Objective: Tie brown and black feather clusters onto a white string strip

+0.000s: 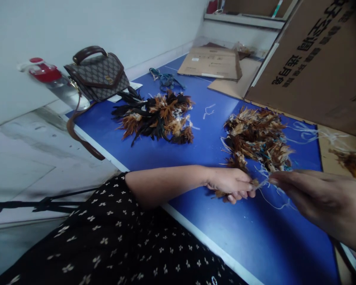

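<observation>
Brown feathers (220, 194) stick out of my left hand (233, 185), which is closed around them above the blue table. My right hand (323, 198) pinches a thin white string (264, 183) stretched between the two hands; a loose length of it curls below. Just beyond lies a pile of brown and tan feathers (256, 132) with white strings and bits of blue in it. Another pile, of brown and long black feathers (158, 116), rests farther left. How the string meets the feathers is hidden by my left fingers.
Left at the back stand a patterned handbag (99, 73) and a red-capped bottle (52, 81). Teal cords (167, 79) and a white string scrap (208, 111) lie on the blue table (213, 150). Flattened cardboard (210, 62) sits behind; a large carton (320, 67) rises at right.
</observation>
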Demonstrator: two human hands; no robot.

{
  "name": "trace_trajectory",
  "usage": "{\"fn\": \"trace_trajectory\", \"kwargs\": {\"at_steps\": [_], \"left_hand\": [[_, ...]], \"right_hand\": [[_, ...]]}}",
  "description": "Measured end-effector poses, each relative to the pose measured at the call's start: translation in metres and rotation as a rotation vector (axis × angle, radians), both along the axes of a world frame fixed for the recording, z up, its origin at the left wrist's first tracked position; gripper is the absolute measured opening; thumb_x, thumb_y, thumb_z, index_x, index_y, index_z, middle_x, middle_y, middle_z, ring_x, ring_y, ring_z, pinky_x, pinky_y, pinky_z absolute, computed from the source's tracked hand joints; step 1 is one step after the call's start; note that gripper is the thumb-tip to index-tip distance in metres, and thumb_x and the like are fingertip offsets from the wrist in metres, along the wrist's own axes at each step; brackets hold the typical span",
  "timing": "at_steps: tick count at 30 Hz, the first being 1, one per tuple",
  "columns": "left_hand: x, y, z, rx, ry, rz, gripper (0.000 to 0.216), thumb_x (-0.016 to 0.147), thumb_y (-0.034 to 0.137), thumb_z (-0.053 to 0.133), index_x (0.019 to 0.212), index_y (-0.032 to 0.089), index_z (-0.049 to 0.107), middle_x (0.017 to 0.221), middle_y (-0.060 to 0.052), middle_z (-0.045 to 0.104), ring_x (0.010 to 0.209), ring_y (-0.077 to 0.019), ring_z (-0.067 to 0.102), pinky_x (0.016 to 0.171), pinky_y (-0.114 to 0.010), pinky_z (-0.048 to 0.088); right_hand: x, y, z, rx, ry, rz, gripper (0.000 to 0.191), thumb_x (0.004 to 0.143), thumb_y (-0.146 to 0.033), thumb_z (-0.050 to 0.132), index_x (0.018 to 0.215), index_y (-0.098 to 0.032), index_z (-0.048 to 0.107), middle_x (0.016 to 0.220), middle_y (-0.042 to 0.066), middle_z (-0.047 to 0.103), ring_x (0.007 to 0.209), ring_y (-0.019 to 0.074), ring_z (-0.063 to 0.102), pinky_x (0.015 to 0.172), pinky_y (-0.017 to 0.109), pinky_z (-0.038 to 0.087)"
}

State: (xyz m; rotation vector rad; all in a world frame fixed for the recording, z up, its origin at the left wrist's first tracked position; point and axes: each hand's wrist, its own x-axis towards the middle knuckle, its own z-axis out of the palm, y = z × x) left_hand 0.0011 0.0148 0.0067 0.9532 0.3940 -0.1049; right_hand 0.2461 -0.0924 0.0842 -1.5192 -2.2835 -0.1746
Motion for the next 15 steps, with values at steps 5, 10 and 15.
{"fn": "trace_trajectory", "kwargs": {"at_steps": [5, 10, 15], "left_hand": [[0.002, -0.011, -0.008, 0.103, 0.053, -0.135, 0.037, 0.100, 0.048, 0.082, 0.090, 0.018, 0.063, 0.071, 0.008, 0.045, 0.051, -0.0057, 0.041, 0.047, -0.021, 0.034], [0.000, -0.013, -0.001, 0.184, -0.057, -0.144, 0.033, 0.106, 0.042, 0.075, 0.088, 0.018, 0.061, 0.066, 0.009, 0.040, 0.051, -0.0055, 0.038, 0.050, -0.022, 0.033], [-0.002, -0.009, 0.007, 0.160, -0.172, -0.026, 0.029, 0.116, 0.033, 0.059, 0.091, 0.018, 0.061, 0.068, 0.009, 0.043, 0.054, -0.0059, 0.038, 0.054, -0.022, 0.035]], "right_hand": [[-0.040, 0.027, 0.007, -0.117, 0.035, 0.295, 0.021, 0.111, -0.026, 0.061, 0.114, -0.028, 0.081, 0.097, 0.001, 0.086, 0.078, 0.0128, 0.080, 0.069, 0.023, 0.056], [-0.034, 0.044, -0.013, -0.369, 0.264, 0.109, 0.028, 0.107, -0.044, 0.065, 0.104, -0.026, 0.087, 0.094, 0.003, 0.087, 0.079, 0.0148, 0.082, 0.071, 0.023, 0.056], [-0.016, 0.039, -0.026, -0.387, 0.376, -0.047, 0.058, 0.105, -0.073, 0.061, 0.094, -0.021, 0.086, 0.088, 0.008, 0.086, 0.073, 0.0173, 0.079, 0.069, 0.023, 0.060]]}}
